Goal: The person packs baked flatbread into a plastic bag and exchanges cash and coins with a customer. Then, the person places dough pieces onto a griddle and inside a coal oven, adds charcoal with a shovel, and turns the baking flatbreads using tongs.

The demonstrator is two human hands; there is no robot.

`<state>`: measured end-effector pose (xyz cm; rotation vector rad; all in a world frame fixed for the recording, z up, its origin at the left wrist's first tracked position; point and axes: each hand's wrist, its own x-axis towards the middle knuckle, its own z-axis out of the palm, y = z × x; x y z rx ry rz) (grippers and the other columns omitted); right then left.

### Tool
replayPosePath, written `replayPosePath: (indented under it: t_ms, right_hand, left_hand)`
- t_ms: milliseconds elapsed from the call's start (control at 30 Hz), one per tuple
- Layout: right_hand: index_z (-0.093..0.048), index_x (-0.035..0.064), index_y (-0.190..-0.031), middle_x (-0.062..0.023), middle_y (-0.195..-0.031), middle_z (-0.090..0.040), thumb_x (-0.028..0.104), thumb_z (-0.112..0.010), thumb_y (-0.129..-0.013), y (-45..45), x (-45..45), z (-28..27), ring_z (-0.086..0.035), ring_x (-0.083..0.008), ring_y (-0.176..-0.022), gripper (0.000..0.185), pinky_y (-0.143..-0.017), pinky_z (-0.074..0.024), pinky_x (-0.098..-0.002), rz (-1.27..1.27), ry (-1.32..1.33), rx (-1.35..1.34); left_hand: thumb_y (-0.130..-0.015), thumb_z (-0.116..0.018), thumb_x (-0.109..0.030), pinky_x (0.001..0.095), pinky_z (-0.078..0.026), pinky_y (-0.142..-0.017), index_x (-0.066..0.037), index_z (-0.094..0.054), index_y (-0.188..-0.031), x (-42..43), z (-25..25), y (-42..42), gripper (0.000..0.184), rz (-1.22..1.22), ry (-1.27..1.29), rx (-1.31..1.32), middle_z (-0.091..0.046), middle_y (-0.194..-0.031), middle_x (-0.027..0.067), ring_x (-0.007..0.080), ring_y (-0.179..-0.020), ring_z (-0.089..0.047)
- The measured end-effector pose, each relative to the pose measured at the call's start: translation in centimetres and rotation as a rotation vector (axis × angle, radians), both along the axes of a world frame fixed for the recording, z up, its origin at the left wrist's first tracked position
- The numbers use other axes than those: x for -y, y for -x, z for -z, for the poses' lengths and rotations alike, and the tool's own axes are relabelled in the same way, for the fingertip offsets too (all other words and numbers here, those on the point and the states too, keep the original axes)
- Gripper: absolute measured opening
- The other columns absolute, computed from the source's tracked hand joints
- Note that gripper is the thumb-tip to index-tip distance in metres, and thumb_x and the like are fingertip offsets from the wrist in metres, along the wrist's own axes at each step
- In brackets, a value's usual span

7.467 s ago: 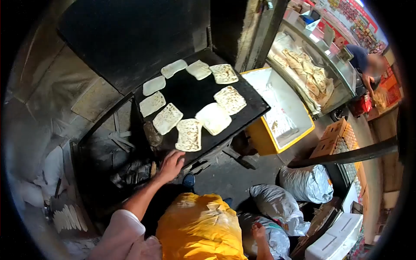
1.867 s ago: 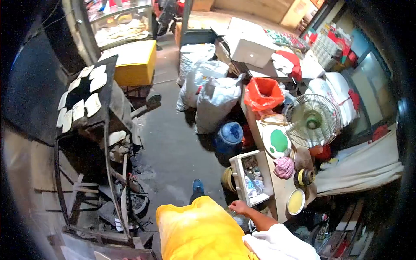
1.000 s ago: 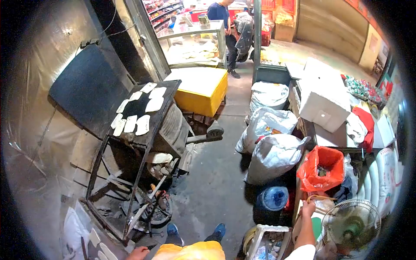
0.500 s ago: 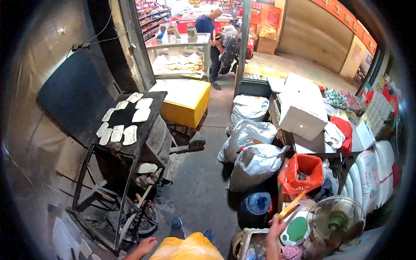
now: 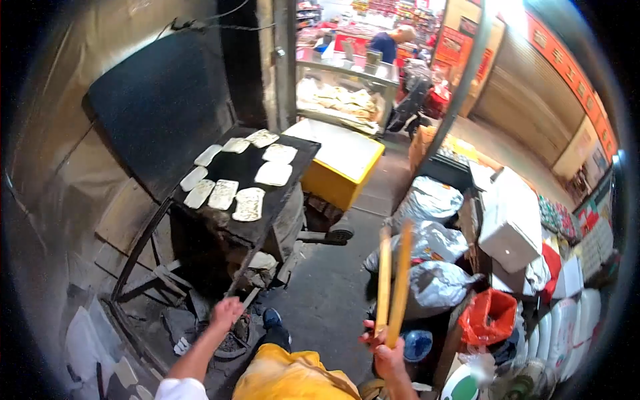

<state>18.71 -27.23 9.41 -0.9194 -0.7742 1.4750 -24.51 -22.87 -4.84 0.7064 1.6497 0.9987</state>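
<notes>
My right hand [image 5: 388, 359] is wrapped round the lower end of a pair of long wooden tongs [image 5: 399, 283], whose two flat arms point up and stand slightly apart. My left hand [image 5: 229, 313] is closed, its fingers curled, in front of the metal frame at the near side of a black griddle [image 5: 227, 163]. Whether anything sits inside that hand is hidden. On the griddle lie several flat pale pieces of dough [image 5: 249, 204], some with browned spots. Its dark lid [image 5: 157, 113] stands raised behind.
Beyond the griddle stands a yellow box [image 5: 333, 160] with a white top, near a glass display case [image 5: 343, 100]. Filled white sacks [image 5: 433, 287] line the right, beside a red-bagged bin [image 5: 489, 317] and a foam box [image 5: 510, 223]. A person [image 5: 385, 47] is in the background.
The view has turned and moved closer to the griddle. My right hand has brought the tongs leftward and upright in front of me. My left hand has moved up toward the griddle's frame.
</notes>
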Motion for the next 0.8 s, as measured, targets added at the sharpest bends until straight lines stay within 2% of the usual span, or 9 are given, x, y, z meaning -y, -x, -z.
replayPosePath:
  t_ms: [100, 133, 167, 267, 400, 533, 600, 667, 800]
  right_hand:
    - [-0.06, 0.0017, -0.079, -0.0156, -0.128, -0.052, 0.016, -0.07, -0.074, 3.5, -6.4, -2.8, -0.063, -0.0225, -0.099, 0.018, -0.078, -0.0517, -0.0355, -0.15, -0.108, 0.086]
    - [-0.06, 0.0015, -0.079, -0.0149, -0.127, -0.05, 0.016, -0.071, -0.075, 5.3, -8.7, -3.8, -0.063, -0.0226, -0.098, 0.018, -0.079, -0.0518, -0.0361, -0.169, -0.106, 0.081]
    - [-0.058, 0.0005, -0.08, -0.0146, -0.124, -0.05, 0.014, -0.069, -0.081, 6.8, -11.6, -3.5, -0.063, -0.023, -0.096, 0.018, -0.078, -0.0516, -0.036, -0.161, -0.133, 0.093]
    - [-0.057, 0.0008, -0.087, -0.0132, -0.117, -0.052, 0.003, -0.059, -0.082, 12.1, -18.0, -5.4, -0.061, -0.0211, -0.087, 0.007, -0.077, -0.0512, -0.0374, 0.103, 0.055, 0.105]
    - [-0.054, 0.0006, -0.12, -0.0104, -0.111, -0.054, 0.006, -0.061, -0.082, 16.1, -19.6, -2.4, -0.058, -0.0164, -0.084, 0.04, -0.076, -0.0503, -0.0332, 0.111, -0.009, 0.299]
    - [-0.033, 0.0119, -0.142, -0.0043, -0.085, -0.053, 0.01, -0.064, -0.084, 15.7, -12.8, 5.9, -0.053, -0.0129, -0.065, 0.065, -0.056, -0.0469, -0.0266, 0.121, 0.562, 0.465]
    - [-0.027, 0.0164, -0.145, -0.0055, -0.082, -0.053, 0.011, -0.067, -0.084, 11.7, -3.6, 13.2, -0.054, -0.0144, -0.062, 0.073, -0.052, -0.0453, -0.0277, 0.205, 0.835, 0.722]
    - [-0.026, 0.0161, -0.144, -0.0067, -0.082, -0.053, 0.018, -0.071, -0.082, 8.7, 5.7, 14.9, -0.053, -0.0161, -0.059, 0.077, -0.05, -0.0452, -0.0298, 0.13, 1.045, 1.035]
    - [-0.033, 0.0144, -0.134, -0.0056, -0.078, -0.053, 0.024, -0.071, -0.082, 7.6, 13.1, 13.5, -0.052, -0.0162, -0.057, 0.065, -0.049, -0.0447, -0.03, 0.053, 1.351, 1.05]
  left_hand:
    - [-0.095, -0.056, -0.033, 0.0218, -0.044, -0.056, -0.009, -0.063, -0.108, -8.4, -1.8, 5.8, 0.029, 0.029, -0.025, -0.021, -0.067, -0.091, 0.0019, 0.0078, -0.072, -0.059]
    - [-0.099, -0.049, -0.03, 0.0261, -0.047, -0.065, -0.006, -0.057, -0.121, -10.8, -1.3, 7.6, 0.033, -0.013, -0.074, -0.033, -0.065, -0.097, 0.0039, 0.0106, -0.077, -0.06]
    - [-0.094, -0.057, -0.031, 0.0222, -0.044, -0.061, -0.006, -0.064, -0.107, -13.1, -3.5, 7.8, 0.029, -0.159, -0.088, -0.029, -0.066, -0.089, 0.0026, 0.0081, -0.073, -0.058]
    - [-0.09, -0.059, -0.022, 0.0355, -0.051, -0.078, 0.0, -0.061, -0.111, -20.1, -2.0, 12.2, 0.03, 0.028, -0.238, -0.52, -0.068, -0.094, 0.0124, 0.0254, -0.088, -0.066]
    - [-0.092, -0.058, -0.028, 0.043, -0.04, -0.101, -0.004, -0.055, -0.124, -26.6, -4.0, 13.7, 0.04, 0.492, -0.356, -0.994, -0.055, -0.123, 0.0125, 0.0298, -0.12, -0.05]
    - [-0.089, -0.061, -0.039, 0.052, -0.021, -0.111, -0.005, -0.058, -0.119, -30.1, 0.0, 14.1, 0.045, 0.564, -0.427, -1.151, -0.054, -0.124, 0.0123, 0.0298, -0.128, -0.04]
    - [-0.087, -0.062, -0.039, 0.051, -0.023, -0.11, -0.003, -0.058, -0.116, -31.5, -1.2, 15.1, 0.046, 0.584, -0.274, -1.124, -0.055, -0.121, 0.0134, 0.0292, -0.124, -0.042]
    - [-0.083, -0.065, -0.039, 0.0471, -0.03, -0.104, -0.004, -0.063, -0.098, -31.8, 0.0, 15.9, 0.038, 0.434, -0.408, -1.177, -0.061, -0.103, 0.0123, 0.0276, -0.11, -0.051]
    - [-0.084, -0.064, -0.034, 0.0457, -0.035, -0.098, -0.005, -0.062, -0.08, -31.1, -0.2, 17.4, 0.029, 0.516, -0.448, -1.098, -0.06, -0.085, 0.0112, 0.0285, -0.094, -0.055]
